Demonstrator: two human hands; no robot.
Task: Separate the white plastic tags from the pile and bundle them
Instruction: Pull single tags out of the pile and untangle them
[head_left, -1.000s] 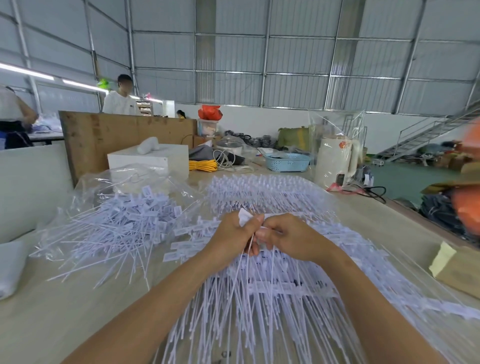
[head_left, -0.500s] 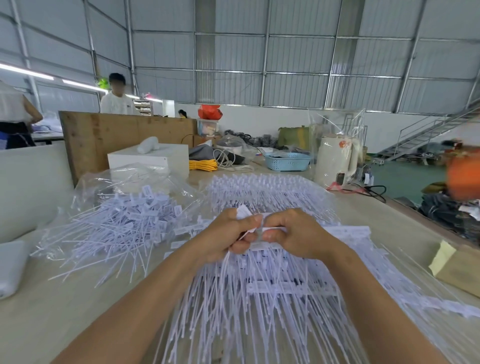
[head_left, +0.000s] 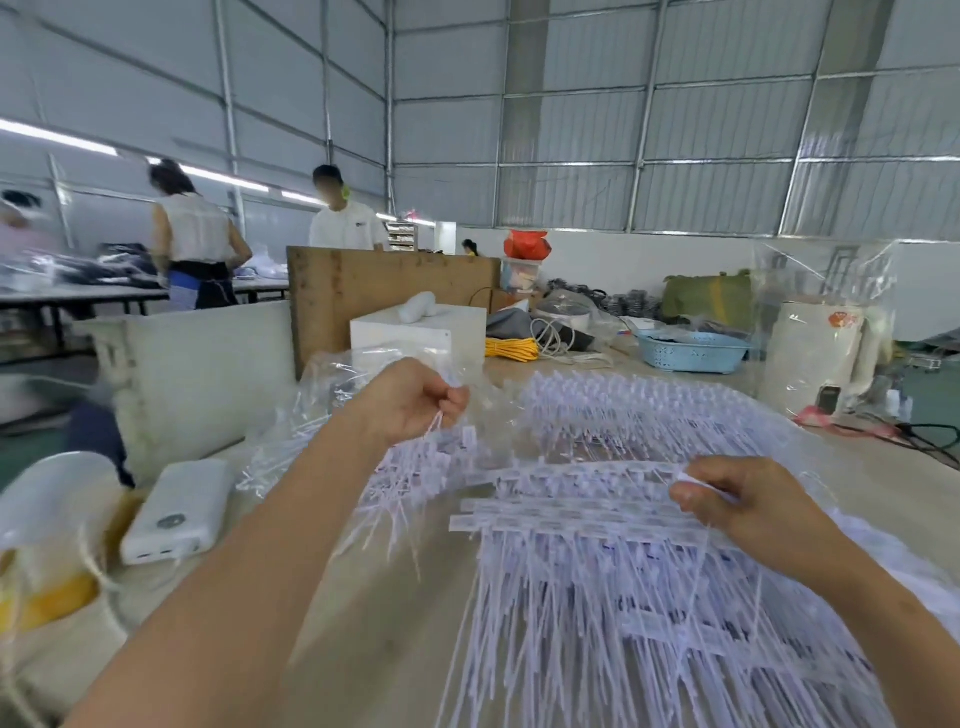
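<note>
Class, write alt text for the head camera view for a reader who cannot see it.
A person's left hand lifts a few thin white plastic tags toward a clear plastic bag, while the right hand pinches a strip in the large pile of white tags on a beige table. A white power bank lies at left.

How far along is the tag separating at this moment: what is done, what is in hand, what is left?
Done: loose separated tags lie by the clear plastic bag on the left. In hand: the left hand pinches a few thin tag tails above them, while the right hand grips a strip at the main pile's edge. Left: most of that pile, spread across the table; no tied bundle is visible.
</note>
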